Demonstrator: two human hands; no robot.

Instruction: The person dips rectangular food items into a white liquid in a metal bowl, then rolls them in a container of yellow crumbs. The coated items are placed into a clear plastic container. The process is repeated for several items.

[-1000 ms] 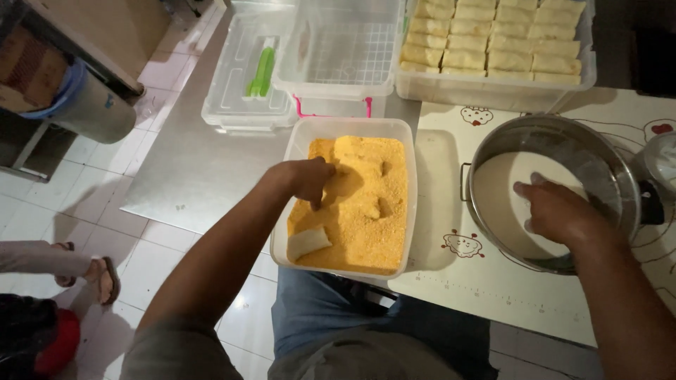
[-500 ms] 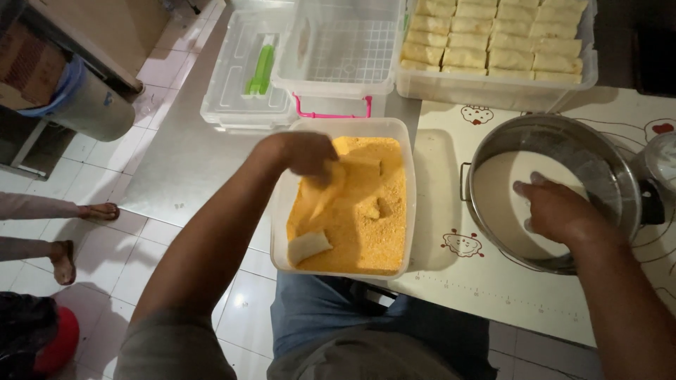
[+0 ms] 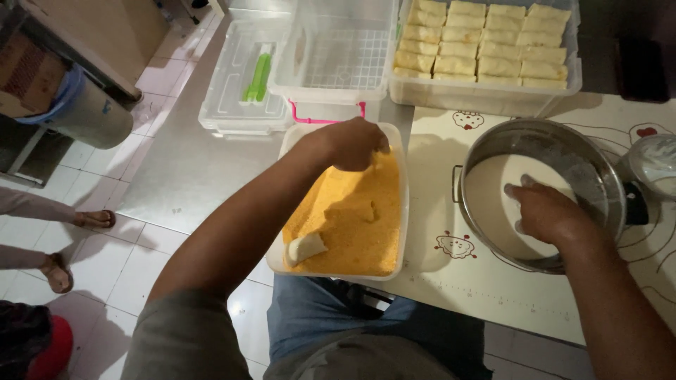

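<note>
The left hand (image 3: pixel 355 144) has its fingers curled down into the orange crumbs at the far end of the crumb tub (image 3: pixel 401 211), and whether they grip anything cannot be told; a pale roll (image 3: pixel 304 248) lies half buried at the tub's near left corner. The right hand (image 3: pixel 546 214) is spread loosely, palm down, fingertips dipping into the white batter in the steel pot (image 3: pixel 598 176) just right of the tub, holding nothing visible. Beyond the tub stand a clear container of breaded rolls (image 3: pixel 493 56) and an empty rack bin (image 3: pixel 338 60).
</note>
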